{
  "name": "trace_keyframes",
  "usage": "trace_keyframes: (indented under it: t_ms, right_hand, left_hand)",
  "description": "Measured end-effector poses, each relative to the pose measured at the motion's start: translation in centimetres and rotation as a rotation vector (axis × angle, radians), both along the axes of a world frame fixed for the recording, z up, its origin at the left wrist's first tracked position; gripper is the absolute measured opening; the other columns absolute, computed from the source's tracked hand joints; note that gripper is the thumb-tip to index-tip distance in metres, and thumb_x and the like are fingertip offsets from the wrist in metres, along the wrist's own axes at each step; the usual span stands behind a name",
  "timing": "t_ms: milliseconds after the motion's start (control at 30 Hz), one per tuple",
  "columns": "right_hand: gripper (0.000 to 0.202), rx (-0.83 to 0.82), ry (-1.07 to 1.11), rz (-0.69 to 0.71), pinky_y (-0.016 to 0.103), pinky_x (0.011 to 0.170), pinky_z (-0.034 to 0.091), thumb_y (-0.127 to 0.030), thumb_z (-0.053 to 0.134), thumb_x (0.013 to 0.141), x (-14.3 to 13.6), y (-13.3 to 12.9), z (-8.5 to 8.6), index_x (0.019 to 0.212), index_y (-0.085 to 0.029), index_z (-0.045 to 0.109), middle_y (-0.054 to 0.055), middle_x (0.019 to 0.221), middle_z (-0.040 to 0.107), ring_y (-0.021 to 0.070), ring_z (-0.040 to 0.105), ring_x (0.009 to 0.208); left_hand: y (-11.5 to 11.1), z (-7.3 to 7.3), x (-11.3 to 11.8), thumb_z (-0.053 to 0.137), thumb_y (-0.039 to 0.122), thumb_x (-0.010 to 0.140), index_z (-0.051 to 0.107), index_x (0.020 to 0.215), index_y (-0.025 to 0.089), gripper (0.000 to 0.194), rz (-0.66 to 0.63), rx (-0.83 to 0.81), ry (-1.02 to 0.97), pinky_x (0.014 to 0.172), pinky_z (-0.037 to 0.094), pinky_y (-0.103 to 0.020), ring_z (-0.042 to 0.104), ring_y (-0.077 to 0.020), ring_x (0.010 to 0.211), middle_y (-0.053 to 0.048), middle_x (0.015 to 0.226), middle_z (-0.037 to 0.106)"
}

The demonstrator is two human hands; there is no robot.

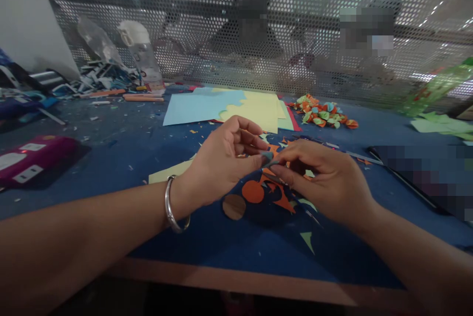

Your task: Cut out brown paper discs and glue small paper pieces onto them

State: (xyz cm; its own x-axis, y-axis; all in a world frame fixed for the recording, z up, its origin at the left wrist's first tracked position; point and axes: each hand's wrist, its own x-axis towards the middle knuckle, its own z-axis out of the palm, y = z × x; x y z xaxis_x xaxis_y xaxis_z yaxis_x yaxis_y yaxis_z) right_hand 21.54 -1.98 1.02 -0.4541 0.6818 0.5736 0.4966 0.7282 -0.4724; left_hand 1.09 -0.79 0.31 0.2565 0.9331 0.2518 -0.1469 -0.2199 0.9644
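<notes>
Between both hands, above the middle of the blue table, is a small piece of blue paper [267, 157]. My left hand [231, 161], with a silver bangle at the wrist, pinches it between thumb and fingers. My right hand [321, 175] grips its other side with thumb and forefinger. Just beneath lie an orange paper circle [253, 191] and a brown circle [234, 206]. Orange paper scraps [284, 202] and a thin pen-like tool [310, 212] lie under my right hand, partly hidden by it. A green paper triangle [307, 241] rests closer to the table's front edge.
Blue and yellow paper sheets [199, 107] lie behind my hands, beside a pile of small folded paper pieces [325, 111]. A magenta power strip [37, 158] and a water bottle [142, 55] stand left. A dark tablet-like object [424, 173] lies right. A perforated metal screen [207, 25] closes the back.
</notes>
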Motion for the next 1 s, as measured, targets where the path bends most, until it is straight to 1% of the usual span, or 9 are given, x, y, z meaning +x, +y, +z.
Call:
trace_keyframes:
  t_ms: [67,233,300,433,500,667,833,933,1000]
  right_hand:
    - [0.007,-0.086,0.020,-0.023,0.024,0.058,0.046,-0.022,0.070,0.091,-0.1,0.1,0.0,0.086,-0.018,0.072,0.000,0.076,0.066,0.0097,0.056,0.062]
    - [0.013,-0.288,0.117,-0.066,0.023,0.049,0.042,-0.029,0.072,0.088,-0.2,0.1,0.0,0.082,-0.018,0.070,-0.003,0.069,0.062,0.0077,0.051,0.053]
    - [0.013,-0.328,0.140,-0.074,0.023,0.048,0.041,-0.029,0.073,0.086,-0.3,0.1,0.0,0.080,-0.018,0.069,-0.003,0.067,0.061,0.0076,0.050,0.052]
    - [0.014,-0.391,0.149,-0.065,0.022,0.049,0.041,-0.028,0.073,0.085,-0.4,0.2,-0.1,0.077,-0.018,0.068,-0.002,0.069,0.063,0.0079,0.051,0.054]
    - [0.014,-0.411,0.151,-0.061,0.022,0.048,0.041,-0.029,0.073,0.085,-0.4,0.3,-0.1,0.077,-0.018,0.068,-0.002,0.067,0.062,0.0078,0.050,0.053]
    - [0.014,-0.380,0.141,-0.065,0.022,0.049,0.041,-0.028,0.072,0.085,-0.3,0.4,-0.2,0.077,-0.018,0.069,-0.002,0.066,0.062,0.0079,0.050,0.054]
    - [0.011,-0.200,0.069,-0.071,0.020,0.052,0.042,-0.023,0.071,0.088,-0.2,0.2,-0.1,0.079,-0.017,0.068,-0.002,0.071,0.063,0.0067,0.052,0.056]
    - [0.007,-0.105,0.014,-0.050,0.020,0.054,0.044,-0.019,0.069,0.089,-0.1,0.0,0.0,0.083,-0.017,0.070,-0.002,0.073,0.064,0.0062,0.053,0.057]
    - [0.005,-0.088,-0.005,-0.039,0.020,0.056,0.045,-0.017,0.068,0.090,0.0,0.0,0.1,0.087,-0.018,0.072,-0.002,0.076,0.066,0.0062,0.055,0.059]
  left_hand:
    - [0.0,0.0,0.0,0.077,0.006,0.075,0.054,0.104,0.017,0.039,0.000,0.045,0.025,0.080,0.055,-0.026,0.067,-0.0111,0.084,-0.001,0.091,0.068]
    - [-0.2,0.2,0.0,0.076,0.009,0.077,0.053,0.105,0.018,0.037,0.003,0.092,0.026,0.083,0.055,-0.027,0.066,-0.0117,0.088,-0.001,0.091,0.066]
    - [-0.2,0.2,0.0,0.076,0.009,0.078,0.053,0.107,0.018,0.038,0.001,0.099,0.034,0.084,0.055,-0.027,0.067,-0.0122,0.090,-0.001,0.093,0.066]
    - [-0.3,0.2,-0.1,0.074,0.009,0.079,0.052,0.110,0.018,0.039,-0.010,0.063,0.071,0.080,0.056,-0.028,0.067,-0.0129,0.087,-0.002,0.092,0.068]
    - [-0.4,0.3,-0.1,0.074,0.009,0.080,0.052,0.111,0.017,0.039,0.000,0.050,0.086,0.079,0.056,-0.029,0.067,-0.0132,0.086,-0.002,0.091,0.069]
    - [-0.6,0.6,-0.2,0.073,0.011,0.081,0.053,0.110,0.018,0.036,-0.005,0.066,0.136,0.077,0.056,-0.030,0.067,-0.0137,0.083,-0.002,0.091,0.069]
    - [-0.5,0.1,0.0,0.074,0.011,0.080,0.055,0.102,0.018,0.031,0.008,-0.033,0.049,0.081,0.055,-0.028,0.067,-0.0121,0.086,-0.002,0.093,0.068]
    - [0.0,-0.4,0.0,0.079,0.011,0.077,0.056,0.100,0.018,0.034,0.013,-0.116,-0.019,0.081,0.055,-0.027,0.065,-0.0111,0.088,0.000,0.094,0.067]
    - [0.3,-0.5,0.0,0.080,0.012,0.076,0.055,0.101,0.018,0.036,0.037,-0.097,-0.032,0.081,0.055,-0.027,0.065,-0.0113,0.089,0.000,0.094,0.067]
